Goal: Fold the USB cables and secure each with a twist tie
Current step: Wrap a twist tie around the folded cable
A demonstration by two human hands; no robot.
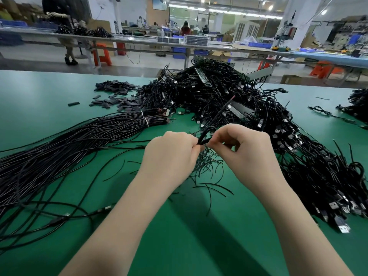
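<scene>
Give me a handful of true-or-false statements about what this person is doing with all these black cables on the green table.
1. Both hands meet on one folded black cable. True: the left hand and right hand pinch the folded cable between them.
2. The table top is red. False: the table is green.
3. The long straight cables lie on the person's right. False: the bundle of straight cables lies on the left; the pile of folded USB cables lies ahead and to the right.
4. White ties bind the far end of the straight bundle. True: white ties wrap it.
5. Loose thin ties lie scattered under the hands. True: the twist ties lie there.
</scene>
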